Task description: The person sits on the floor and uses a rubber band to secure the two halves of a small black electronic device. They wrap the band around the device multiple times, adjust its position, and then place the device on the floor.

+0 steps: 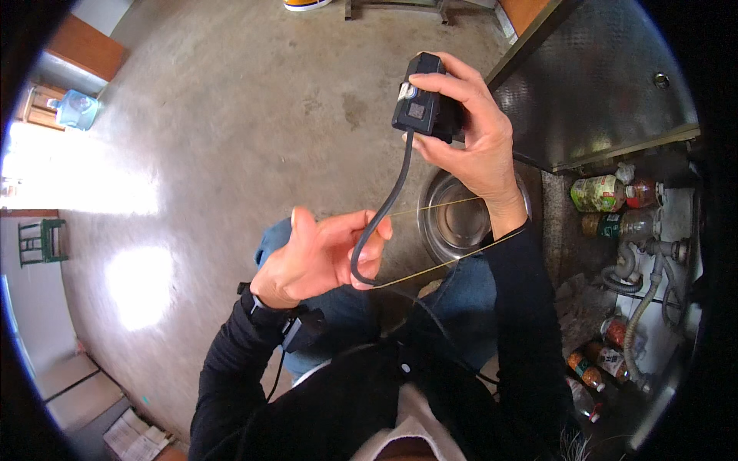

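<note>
My right hand [480, 127] holds a small black box-shaped device [419, 96] with a pale label, its fingers and thumb wrapped around the side. A black cable [405, 165] leaves the device's lower end and curves down in front of my left hand [323, 250]. Hooked by the curled fingers of that hand, a thin yellowish rubber band [438, 266] stretches across to my right wrist, seemingly looped around it. The left fingertips are partly hidden behind the cable. Whether those fingers also grip the cable cannot be told.
Below my right wrist, a round metal basin [430, 230] stands on the floor. An open cabinet at the right holds several bottles [596, 194] and grey pipes [653, 284]; its dark door [600, 84] stands open. Farther left are a green stool [42, 242] and a blue water jug [77, 110].
</note>
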`<act>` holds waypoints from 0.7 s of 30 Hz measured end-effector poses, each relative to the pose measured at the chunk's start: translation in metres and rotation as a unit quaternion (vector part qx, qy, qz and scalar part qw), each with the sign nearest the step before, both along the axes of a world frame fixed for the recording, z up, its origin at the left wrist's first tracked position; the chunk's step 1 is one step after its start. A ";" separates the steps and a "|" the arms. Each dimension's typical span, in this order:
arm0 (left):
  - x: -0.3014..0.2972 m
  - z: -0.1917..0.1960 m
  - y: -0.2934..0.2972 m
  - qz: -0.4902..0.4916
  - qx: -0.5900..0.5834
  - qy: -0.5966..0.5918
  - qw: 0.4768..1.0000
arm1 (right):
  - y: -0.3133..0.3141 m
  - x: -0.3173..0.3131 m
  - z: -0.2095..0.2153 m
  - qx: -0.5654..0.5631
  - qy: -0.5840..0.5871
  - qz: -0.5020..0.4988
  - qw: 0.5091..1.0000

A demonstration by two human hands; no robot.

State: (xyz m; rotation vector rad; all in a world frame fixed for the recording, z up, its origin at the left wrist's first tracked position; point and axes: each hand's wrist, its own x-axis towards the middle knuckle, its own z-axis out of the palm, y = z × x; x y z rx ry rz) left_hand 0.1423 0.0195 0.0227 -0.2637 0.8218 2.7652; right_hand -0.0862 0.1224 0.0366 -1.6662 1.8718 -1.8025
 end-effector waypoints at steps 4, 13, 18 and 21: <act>0.002 0.005 -0.001 -0.017 -0.078 0.024 0.997 | 0.001 -0.002 0.005 0.028 0.088 -0.005 0.996; -0.015 -0.005 -0.002 0.021 -0.021 -0.147 0.989 | -0.003 0.014 0.012 -0.004 0.062 0.033 0.998; -0.017 -0.002 -0.015 0.101 0.212 -0.200 0.951 | -0.004 0.026 0.016 -0.046 0.067 0.034 0.996; -0.017 0.009 -0.023 0.141 0.353 -0.193 0.905 | -0.005 0.030 0.015 -0.059 0.116 0.032 0.991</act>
